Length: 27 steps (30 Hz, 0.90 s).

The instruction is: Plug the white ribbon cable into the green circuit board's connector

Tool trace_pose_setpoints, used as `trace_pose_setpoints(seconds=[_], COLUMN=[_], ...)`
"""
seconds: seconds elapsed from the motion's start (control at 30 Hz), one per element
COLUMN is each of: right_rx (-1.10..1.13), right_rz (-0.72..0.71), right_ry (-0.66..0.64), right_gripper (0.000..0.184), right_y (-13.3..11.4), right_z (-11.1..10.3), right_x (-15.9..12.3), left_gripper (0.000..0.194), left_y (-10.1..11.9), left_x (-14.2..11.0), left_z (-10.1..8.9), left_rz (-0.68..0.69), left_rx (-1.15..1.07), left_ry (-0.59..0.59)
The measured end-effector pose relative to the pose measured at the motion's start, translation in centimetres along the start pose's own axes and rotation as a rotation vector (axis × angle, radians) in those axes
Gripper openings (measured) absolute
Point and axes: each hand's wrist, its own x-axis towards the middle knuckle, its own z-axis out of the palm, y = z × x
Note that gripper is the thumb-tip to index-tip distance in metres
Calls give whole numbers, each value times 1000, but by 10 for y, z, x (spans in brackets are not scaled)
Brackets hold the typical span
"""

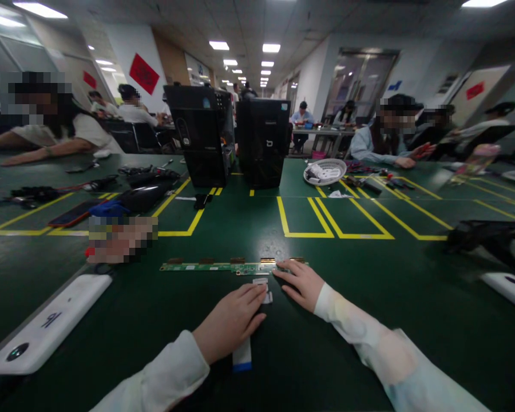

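A white flat ribbon cable (242, 356) with a blue end lies on the green table, partly covered by my left hand (228, 320). The fingers of this hand are stretched out together over the cable's folded upper part (269, 297), and the thumb stands apart from them. Just beyond lies a long, narrow green circuit board (210, 267) with brownish tabs along its far edge. My right hand (302, 281) rests at the board's right part, fingers spread, the fingertips touching it. The hand hides some of the board's right end.
Two black computer towers (264, 143) stand at the table's far side. A white basket (325, 182) holds small parts. White devices lie at left (51, 323) and right (512, 290). Cables and tools (141, 189) clutter the left. Yellow tape (309, 234) marks rectangles. Other people sit around.
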Motion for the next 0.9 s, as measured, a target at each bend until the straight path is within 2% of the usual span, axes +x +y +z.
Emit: trace_pose_setpoints(seconds=[0.2, 0.4, 0.6, 0.9], right_rx=[-5, -12, -3, 3], right_rz=[3, 17, 15, 19], right_ry=[-19, -31, -34, -73], right_gripper=[42, 42, 42, 44], right_y=[-1, -3, -3, -1], right_z=[-4, -6, -7, -7], right_x=[0, 0, 0, -2], left_gripper=[44, 45, 47, 46], left_y=[-6, -4, -6, -11], left_x=[9, 7, 6, 6], left_z=[10, 7, 11, 4], left_rz=[3, -18, -22, -26], left_rx=[-8, -6, -24, -32], left_ry=[45, 17, 40, -24])
